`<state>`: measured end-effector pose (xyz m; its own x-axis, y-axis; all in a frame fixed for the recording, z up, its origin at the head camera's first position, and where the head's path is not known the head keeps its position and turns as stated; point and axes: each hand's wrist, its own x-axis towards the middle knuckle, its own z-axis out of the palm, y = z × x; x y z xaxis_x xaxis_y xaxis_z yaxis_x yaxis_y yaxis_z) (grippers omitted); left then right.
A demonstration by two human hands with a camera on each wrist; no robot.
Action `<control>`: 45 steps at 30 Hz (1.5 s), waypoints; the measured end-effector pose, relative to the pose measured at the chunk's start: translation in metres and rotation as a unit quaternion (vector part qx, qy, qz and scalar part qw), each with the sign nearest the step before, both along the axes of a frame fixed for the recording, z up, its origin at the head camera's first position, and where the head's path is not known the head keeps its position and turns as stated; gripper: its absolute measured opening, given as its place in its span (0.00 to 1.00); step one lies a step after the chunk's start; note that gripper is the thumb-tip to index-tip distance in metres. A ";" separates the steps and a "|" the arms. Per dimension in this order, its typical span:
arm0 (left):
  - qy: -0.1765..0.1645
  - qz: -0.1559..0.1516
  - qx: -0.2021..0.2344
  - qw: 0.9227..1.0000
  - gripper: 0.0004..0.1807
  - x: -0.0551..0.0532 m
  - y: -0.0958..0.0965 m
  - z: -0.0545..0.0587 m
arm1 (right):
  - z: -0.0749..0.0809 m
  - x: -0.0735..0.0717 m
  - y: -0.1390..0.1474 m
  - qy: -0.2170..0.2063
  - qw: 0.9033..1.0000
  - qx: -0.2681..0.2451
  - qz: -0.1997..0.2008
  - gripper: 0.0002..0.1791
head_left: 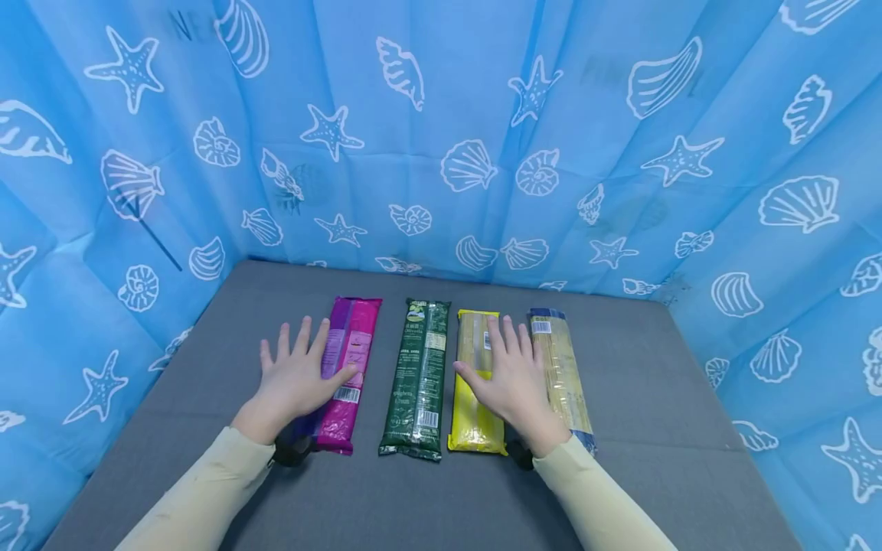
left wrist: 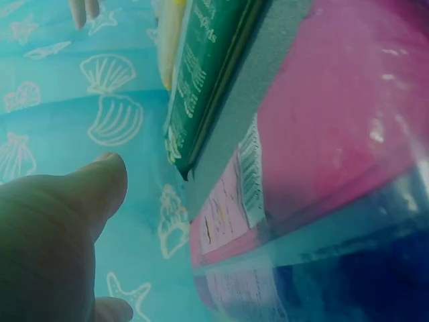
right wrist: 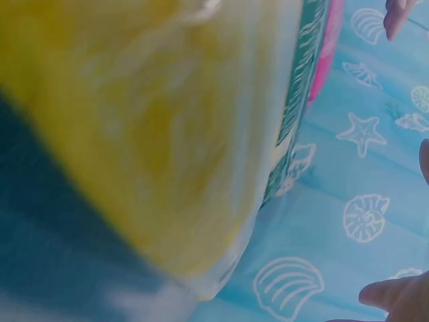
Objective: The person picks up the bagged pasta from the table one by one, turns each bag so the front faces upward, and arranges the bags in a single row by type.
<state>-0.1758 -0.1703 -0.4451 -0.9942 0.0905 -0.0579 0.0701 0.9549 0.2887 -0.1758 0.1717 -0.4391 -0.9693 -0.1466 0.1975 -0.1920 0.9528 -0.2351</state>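
Note:
Four long packs lie in a row on the grey table. My left hand (head_left: 292, 379), fingers spread, is over the left side of the pink and purple pack (head_left: 358, 348) and holds nothing. To its right lies a dark green pack (head_left: 416, 375) with spaghetti lettering. My right hand (head_left: 513, 375), also with spread fingers, hovers between the yellow pack (head_left: 475, 421) and a clear pack with blue ends (head_left: 561, 360), partly hiding both. In the left wrist view the thumb (left wrist: 100, 194) stands apart from the pink pack. The right wrist view shows the yellow pack close up, blurred.
A grey cloth (head_left: 654, 398) covers the table. Around its back and sides hangs a blue curtain (head_left: 427, 191) printed with white shells and starfish. Dark wrist bands (head_left: 292, 451) sit under both wrists.

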 end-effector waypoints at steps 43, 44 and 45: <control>-0.039 -0.133 0.282 0.949 0.53 -0.013 0.187 0.012 | 0.008 0.054 0.088 -0.078 0.967 -0.226 -0.089 0.49; -0.043 -0.138 0.290 0.946 0.54 -0.013 0.193 0.011 | 0.008 0.056 0.091 -0.081 0.966 -0.227 -0.091 0.48; -0.048 -0.142 0.300 0.942 0.54 -0.012 0.198 0.010 | 0.008 0.059 0.094 -0.084 0.965 -0.229 -0.095 0.48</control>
<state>-0.1880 0.0281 -0.4346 -0.9181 0.3964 -0.0009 0.2433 0.5652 0.7882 -0.1173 0.2654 -0.4307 -0.9940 0.1026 0.0369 0.0538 0.7558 -0.6526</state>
